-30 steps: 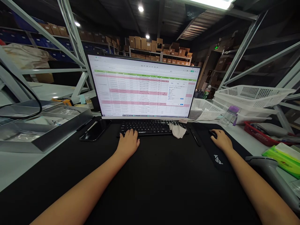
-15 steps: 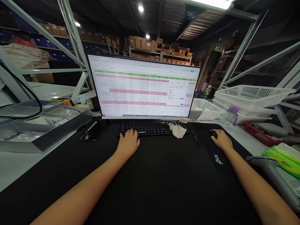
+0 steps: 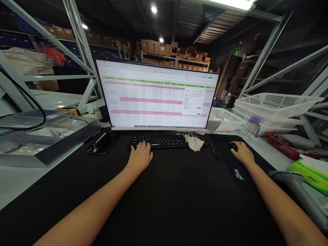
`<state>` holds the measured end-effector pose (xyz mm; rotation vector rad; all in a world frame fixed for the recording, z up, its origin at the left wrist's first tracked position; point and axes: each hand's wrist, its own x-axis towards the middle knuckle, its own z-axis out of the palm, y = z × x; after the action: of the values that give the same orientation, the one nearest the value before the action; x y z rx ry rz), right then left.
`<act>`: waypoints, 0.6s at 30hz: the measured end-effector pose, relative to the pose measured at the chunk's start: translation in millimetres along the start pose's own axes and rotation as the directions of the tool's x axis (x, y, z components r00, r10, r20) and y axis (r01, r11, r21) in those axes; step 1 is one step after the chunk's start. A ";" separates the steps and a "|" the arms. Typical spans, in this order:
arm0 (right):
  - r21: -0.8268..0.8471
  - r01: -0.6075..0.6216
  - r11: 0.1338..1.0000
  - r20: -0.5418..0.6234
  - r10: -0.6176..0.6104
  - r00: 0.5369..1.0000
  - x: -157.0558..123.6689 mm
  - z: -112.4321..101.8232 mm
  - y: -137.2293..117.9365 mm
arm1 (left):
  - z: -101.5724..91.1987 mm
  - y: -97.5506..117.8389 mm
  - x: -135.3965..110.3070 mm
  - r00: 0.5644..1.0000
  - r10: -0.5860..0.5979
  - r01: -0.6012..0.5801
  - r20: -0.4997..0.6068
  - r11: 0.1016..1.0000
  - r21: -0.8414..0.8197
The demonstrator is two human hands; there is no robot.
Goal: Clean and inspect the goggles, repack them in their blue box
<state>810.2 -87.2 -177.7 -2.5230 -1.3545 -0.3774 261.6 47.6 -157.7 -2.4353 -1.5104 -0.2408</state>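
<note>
Counter [image 3: 12,184]: keyboard [image 3: 166,138] under left hand [image 3: 139,156], fingers apart, likely for key reach; mouse [image 3: 233,146] under right hand [image 3: 244,153], clamped on it, presumably for control.

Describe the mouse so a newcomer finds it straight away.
From the monitor, go down and right to the dark mat marked "logi". Near its far end is the small black mouse; unlike the keyboard, it lies partly under the right hand.
</note>
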 end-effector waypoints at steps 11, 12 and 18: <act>0.015 -0.004 1.000 -0.016 0.004 1.000 1.0 0.7 0.9 | -5.3 2.0 -0.9 1.000 -0.007 0.006 0.024 1.000 0.021; 0.013 -0.004 1.000 -0.017 0.004 1.000 0.8 0.5 0.5 | -4.9 1.7 -1.1 1.000 -0.006 0.006 0.020 1.000 0.019; 0.012 -0.011 1.000 -0.013 0.011 1.000 0.4 0.3 -0.6 | -1.9 0.8 -0.5 1.000 -0.002 0.002 0.013 1.000 0.022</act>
<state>810.0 -86.4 -177.9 -2.5131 -1.3331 -0.3827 262.1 46.2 -156.1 -2.4234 -1.5130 -0.2078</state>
